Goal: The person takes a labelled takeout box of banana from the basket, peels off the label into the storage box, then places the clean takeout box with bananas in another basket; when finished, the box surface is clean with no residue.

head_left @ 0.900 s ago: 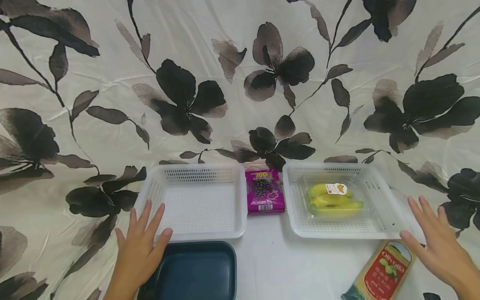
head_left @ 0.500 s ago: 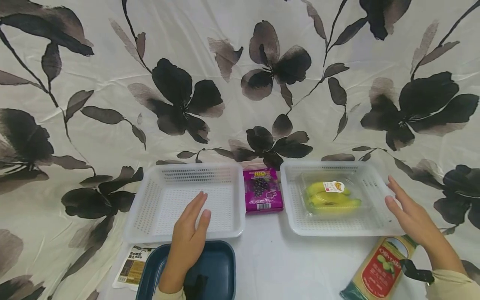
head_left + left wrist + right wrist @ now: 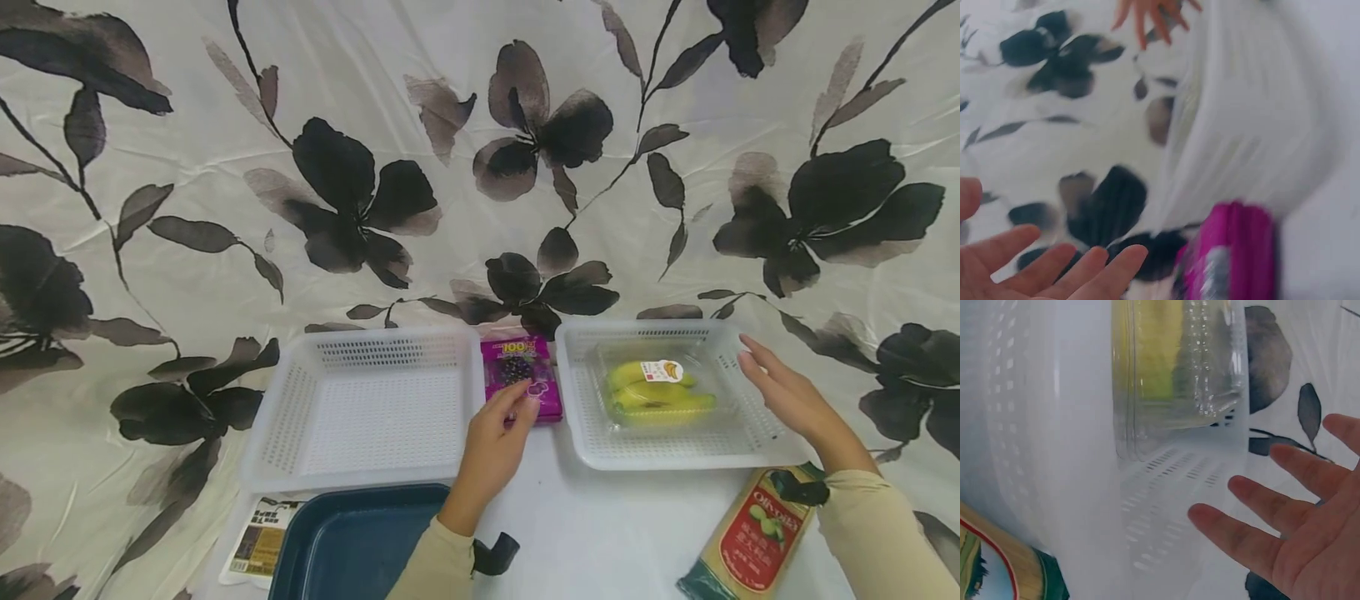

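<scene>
- Reaching forward, my left hand (image 3: 495,437) comes to the near end of a purple snack packet (image 3: 519,377), fingertips on or just at its near edge; I cannot tell whether they press it.
- Fingers of that hand are loosely extended and hold nothing; the left wrist view shows them spread and relaxed beside the blurred purple packet (image 3: 1229,256).
- The packet lies flat on the white tabletop (image 3: 592,525), in the gap between two white perforated baskets, which leaves only its near end open to my fingers.
- Its long axis runs away from me, near end with the barcode toward me, far end toward the flowered cloth (image 3: 375,167) that hangs behind.
- The left basket (image 3: 288,417) holds nothing that I can see.
- The right basket (image 3: 577,400) holds a clear plastic tub of bananas (image 3: 656,392), their length lying left to right.
- My right hand (image 3: 787,400) hovers over the right rim of that basket, fingers straight and a little apart, gripping nothing; the right wrist view shows the palm (image 3: 1297,531) open beside the basket wall.
- A dark blue tray (image 3: 352,542) sits near me, just in front of the left basket, with a printed packet (image 3: 258,546) partly tucked under its left edge.
- A tall packet with a red label (image 3: 757,537) lies tilted by my right forearm, near the right basket's front corner.
</scene>
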`<state>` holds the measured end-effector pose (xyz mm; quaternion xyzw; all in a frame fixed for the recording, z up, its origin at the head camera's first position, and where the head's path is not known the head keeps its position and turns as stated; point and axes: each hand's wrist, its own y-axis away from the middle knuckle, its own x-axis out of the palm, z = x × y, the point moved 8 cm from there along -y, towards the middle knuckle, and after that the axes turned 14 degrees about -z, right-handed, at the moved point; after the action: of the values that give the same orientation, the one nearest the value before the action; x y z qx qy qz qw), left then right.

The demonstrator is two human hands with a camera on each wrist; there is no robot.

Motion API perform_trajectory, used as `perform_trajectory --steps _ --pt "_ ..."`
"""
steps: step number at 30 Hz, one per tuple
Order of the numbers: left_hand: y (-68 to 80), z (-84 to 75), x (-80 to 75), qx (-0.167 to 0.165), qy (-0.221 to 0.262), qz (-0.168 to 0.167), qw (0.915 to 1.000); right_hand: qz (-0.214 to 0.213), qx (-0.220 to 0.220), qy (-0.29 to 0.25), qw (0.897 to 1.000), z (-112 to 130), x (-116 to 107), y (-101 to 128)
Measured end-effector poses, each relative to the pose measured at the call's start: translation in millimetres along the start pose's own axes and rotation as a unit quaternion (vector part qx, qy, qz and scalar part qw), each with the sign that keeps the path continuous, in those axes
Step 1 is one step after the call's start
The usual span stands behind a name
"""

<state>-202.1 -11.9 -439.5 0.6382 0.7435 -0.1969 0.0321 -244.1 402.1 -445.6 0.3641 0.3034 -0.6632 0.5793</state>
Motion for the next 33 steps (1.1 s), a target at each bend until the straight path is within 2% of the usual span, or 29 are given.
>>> perform_trajectory --steps 2,5,9,12,17,23,33 --pt "0.0 3.4 15.6 -0.024 0.022 0.009 0.9994 0.016 0.013 -0.019 1.000 -2 4 -5" --pt "2.0 14.6 37.8 -0.083 0.064 0.025 0.9942 0.050 0.034 -0.057 0.997 -7 13 -12" --pt "5.0 34.9 61.7 -0.157 0.113 0.033 0.9805 0.096 0.064 -0.105 0.988 -14 27 -20" --pt "6.5 48.0 75.6 -0.192 0.149 0.035 0.9694 0.116 0.081 -0.119 0.983 -18 34 -24" --pt "7.7 59.8 90.4 -0.222 0.192 0.035 0.9552 0.132 0.102 -0.133 0.977 -29 42 -28" --pt "8.9 66.4 101.8 -0.252 0.220 0.047 0.9413 0.148 0.143 -0.179 0.962 -44 51 -27" --pt "10.2 71.1 105.2 -0.269 0.224 0.053 0.9354 0.176 0.174 -0.250 0.936 -50 62 -25"
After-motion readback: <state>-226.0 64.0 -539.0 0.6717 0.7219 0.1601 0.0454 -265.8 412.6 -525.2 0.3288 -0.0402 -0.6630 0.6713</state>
